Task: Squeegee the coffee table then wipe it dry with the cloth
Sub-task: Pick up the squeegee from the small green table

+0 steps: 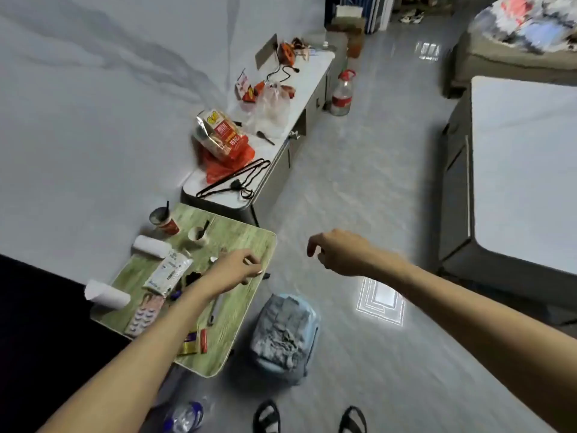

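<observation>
The coffee table (524, 170) stands at the right, with a bare white top and grey sides. My right hand (337, 251) hangs in the air over the floor to its left, fingers loosely bent down and holding nothing. My left hand (237, 270) hovers over a small green wood-patterned table (246, 242), fingers bent and apart, with nothing clearly held. A long grey tool (215, 307) lies on the green table just under my left forearm; I cannot tell what it is. No cloth stands out clearly.
The green table carries two cups (165, 220), paper rolls (150, 245), packets and small items. A blue bin (285, 332) with a grey bag stands beside it. A cluttered low cabinet (299, 89) runs along the wall. A large bottle (342, 95) stands on the floor.
</observation>
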`<control>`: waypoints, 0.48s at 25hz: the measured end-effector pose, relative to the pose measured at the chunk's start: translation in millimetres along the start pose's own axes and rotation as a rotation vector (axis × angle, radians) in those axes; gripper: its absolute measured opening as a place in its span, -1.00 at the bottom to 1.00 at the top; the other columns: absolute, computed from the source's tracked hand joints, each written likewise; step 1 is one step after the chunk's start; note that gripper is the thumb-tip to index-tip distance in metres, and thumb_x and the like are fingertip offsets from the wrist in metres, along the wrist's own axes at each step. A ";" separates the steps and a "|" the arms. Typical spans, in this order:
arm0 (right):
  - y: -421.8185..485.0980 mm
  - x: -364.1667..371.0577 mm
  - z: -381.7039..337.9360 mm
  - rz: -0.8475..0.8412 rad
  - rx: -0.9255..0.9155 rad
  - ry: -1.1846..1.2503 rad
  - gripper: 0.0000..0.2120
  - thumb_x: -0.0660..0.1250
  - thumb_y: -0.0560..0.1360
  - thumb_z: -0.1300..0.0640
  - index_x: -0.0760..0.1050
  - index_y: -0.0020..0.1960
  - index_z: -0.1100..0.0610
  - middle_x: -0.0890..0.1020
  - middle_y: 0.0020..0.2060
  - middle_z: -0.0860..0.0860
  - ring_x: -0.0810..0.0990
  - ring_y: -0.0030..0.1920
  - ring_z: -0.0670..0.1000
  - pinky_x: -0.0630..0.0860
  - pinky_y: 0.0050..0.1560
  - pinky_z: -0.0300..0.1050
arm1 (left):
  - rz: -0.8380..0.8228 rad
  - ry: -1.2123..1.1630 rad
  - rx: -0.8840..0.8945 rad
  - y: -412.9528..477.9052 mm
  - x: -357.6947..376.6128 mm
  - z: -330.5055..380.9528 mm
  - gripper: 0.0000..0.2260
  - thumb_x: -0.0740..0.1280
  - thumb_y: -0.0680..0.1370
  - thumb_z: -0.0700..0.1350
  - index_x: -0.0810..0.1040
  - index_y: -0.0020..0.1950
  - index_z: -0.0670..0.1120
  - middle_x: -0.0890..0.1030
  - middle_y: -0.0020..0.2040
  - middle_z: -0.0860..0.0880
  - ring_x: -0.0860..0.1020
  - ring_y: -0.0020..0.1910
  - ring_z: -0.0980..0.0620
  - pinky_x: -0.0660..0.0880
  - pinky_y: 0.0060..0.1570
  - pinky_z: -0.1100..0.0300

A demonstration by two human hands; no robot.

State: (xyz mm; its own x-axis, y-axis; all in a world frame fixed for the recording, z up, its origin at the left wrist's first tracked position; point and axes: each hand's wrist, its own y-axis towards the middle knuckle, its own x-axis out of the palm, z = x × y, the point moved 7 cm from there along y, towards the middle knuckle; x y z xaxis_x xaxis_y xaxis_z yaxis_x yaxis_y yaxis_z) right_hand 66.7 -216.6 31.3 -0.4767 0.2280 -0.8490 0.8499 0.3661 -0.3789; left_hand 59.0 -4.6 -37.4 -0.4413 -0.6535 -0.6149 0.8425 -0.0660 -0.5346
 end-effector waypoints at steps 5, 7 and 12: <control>107.5 102.9 3.1 -0.117 0.071 0.129 -0.66 0.14 0.50 0.28 0.55 0.15 0.01 0.65 -0.03 0.05 0.49 -0.16 0.03 0.35 -0.27 -0.15 | 0.073 -0.016 -0.318 117.6 36.8 -169.8 -0.83 0.30 0.53 -0.13 0.53 0.10 -0.12 0.65 -0.10 -0.12 0.61 -0.26 -0.10 0.53 -0.18 0.08; 160.4 159.1 8.4 -0.133 0.105 0.185 -0.67 0.16 0.49 0.27 0.55 0.14 0.03 0.65 -0.05 0.05 0.52 -0.15 0.05 0.40 -0.22 -0.13 | 0.099 0.089 -0.340 174.8 56.0 -231.6 -0.72 0.30 0.53 -0.10 0.48 0.24 -0.09 0.64 0.02 -0.14 0.59 -0.15 -0.11 0.49 -0.11 0.09; 254.8 276.8 1.0 -0.179 0.099 0.288 -0.70 0.21 0.50 0.23 0.56 0.18 0.05 0.62 0.06 0.10 0.58 0.02 0.11 0.52 -0.04 -0.07 | 0.124 0.288 -0.407 276.5 91.2 -337.4 -0.64 0.21 0.60 -0.09 0.36 0.38 -0.13 0.55 0.25 -0.23 0.54 0.17 -0.25 0.42 0.02 0.04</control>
State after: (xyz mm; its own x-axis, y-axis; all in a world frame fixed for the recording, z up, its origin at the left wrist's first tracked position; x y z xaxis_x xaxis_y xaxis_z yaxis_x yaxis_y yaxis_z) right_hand 151.5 -61.1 -300.6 -0.6516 0.4189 -0.6324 0.7583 0.3369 -0.5581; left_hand 147.5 171.9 -436.9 -0.4616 -0.3996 -0.7920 0.7307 0.3348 -0.5949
